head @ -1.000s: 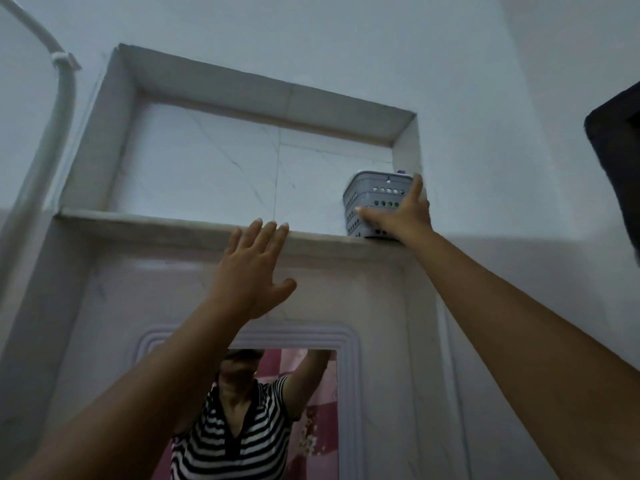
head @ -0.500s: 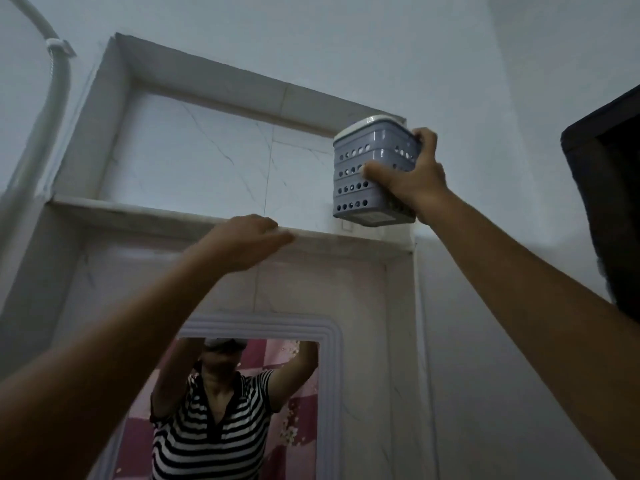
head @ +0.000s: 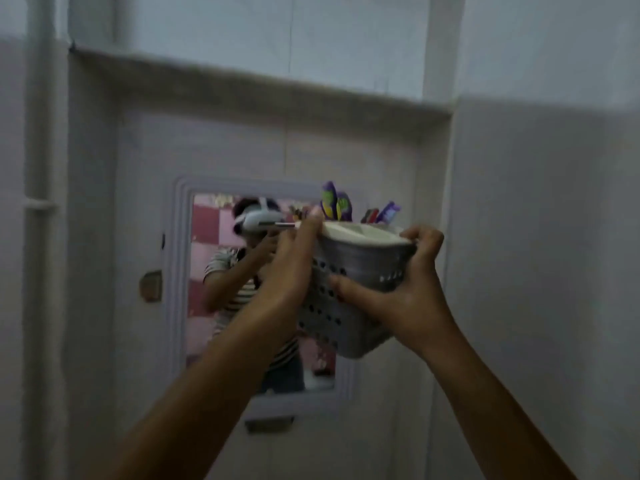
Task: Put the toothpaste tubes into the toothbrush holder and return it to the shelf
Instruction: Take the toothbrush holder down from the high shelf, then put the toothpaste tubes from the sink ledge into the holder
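I hold a grey perforated toothbrush holder [head: 360, 268] with a white rim in front of me, tilted, well below the marble shelf [head: 263, 81]. My left hand [head: 294, 265] grips its left side near the rim. My right hand [head: 401, 292] clasps its right side and front, thumb across the holes. Purple and green toothbrush heads [head: 334, 202] stick up from the back of the holder. A purple tube-like item [head: 389, 211] and a dark red one [head: 370, 215] stand beside them. The frame is blurred.
A mirror [head: 207, 292] in a pale moulded frame hangs on the wall behind the holder and reflects a person in a striped shirt. A white pipe [head: 40, 168] runs down the left wall. A small brown knob [head: 150, 285] sits left of the mirror.
My right hand has lifted the holder off the shelf's right end and brought it down in front of the mirror. My left hand left the shelf edge and took hold of the holder's left side.
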`<state>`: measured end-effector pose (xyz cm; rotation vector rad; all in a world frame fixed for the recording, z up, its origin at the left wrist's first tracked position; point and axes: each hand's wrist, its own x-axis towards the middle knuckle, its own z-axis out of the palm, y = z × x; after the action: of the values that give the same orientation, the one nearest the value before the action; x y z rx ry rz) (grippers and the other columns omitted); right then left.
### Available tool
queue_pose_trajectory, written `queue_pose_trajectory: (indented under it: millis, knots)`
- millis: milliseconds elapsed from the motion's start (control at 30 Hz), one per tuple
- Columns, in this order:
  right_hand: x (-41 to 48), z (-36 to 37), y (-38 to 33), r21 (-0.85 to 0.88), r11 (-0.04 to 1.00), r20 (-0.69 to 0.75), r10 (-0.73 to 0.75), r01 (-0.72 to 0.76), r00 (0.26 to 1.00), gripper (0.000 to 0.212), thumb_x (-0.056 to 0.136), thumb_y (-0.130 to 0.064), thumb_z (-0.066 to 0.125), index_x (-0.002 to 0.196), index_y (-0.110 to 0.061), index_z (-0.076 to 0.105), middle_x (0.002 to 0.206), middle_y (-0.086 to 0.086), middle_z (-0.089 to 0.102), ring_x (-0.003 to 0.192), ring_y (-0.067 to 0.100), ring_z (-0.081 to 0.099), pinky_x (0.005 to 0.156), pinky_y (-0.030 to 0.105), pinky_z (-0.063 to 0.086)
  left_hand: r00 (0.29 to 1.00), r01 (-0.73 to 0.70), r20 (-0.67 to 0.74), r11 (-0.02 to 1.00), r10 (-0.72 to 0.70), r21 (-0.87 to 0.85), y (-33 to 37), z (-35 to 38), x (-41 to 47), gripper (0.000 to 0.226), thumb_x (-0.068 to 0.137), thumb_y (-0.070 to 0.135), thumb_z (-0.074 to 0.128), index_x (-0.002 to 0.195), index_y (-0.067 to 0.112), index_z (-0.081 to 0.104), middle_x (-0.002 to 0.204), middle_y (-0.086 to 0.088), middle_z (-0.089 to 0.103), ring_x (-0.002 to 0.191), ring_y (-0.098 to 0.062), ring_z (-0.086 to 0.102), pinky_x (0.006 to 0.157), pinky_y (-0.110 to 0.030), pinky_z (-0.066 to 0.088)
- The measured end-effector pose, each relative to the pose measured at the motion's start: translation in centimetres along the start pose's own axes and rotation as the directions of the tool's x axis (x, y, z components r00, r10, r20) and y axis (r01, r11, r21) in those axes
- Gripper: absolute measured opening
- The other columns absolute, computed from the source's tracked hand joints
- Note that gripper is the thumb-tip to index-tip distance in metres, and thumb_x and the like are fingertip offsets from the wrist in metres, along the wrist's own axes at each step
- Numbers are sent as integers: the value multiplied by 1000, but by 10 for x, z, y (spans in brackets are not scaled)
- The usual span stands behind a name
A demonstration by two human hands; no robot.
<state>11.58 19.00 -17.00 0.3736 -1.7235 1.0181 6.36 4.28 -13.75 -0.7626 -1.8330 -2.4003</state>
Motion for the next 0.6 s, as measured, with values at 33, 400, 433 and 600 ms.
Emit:
queue_pose_trajectory:
  millis: [33,400,433,600]
  knots:
    - [-30,4,12,33,999,39,42,-44,998,85,47,-55,89,103,-38,27,120,1,53,105,10,65,82,23,55,999,39,-32,999,-38,9,-27,-9,-14,66,72,73,61,115,24,65,119,-13,68,100,-25,70,88,-42,57]
    - [-354,22,147,-199,808,-23,562,-554,827,94,43,-17,102,103,-18,30,104,-16,39,90,16,55,72,9,47,877,480,-218,786,-427,390,-248,-179,-146,19,96,25,55,107,13,64,106,-8,72,99,-25,68,88,-41,51]
    - [-373,22,153,-222,787,-7,589,-575,808,95,43,-18,102,102,-19,29,103,-14,39,88,18,54,71,9,47,867,498,-252,757,-430,424,-262,-192,-158,13,95,24,57,101,17,66,102,-6,73,97,-24,68,84,-40,52]
    - [-423,34,164,-155,697,55,714,-701,698,101,41,-49,99,106,-11,32,106,-3,49,92,-2,62,73,1,47,814,574,-301,612,-496,543,-325,-229,-197,11,90,14,64,92,25,65,92,-1,68,87,-21,66,70,-29,51]
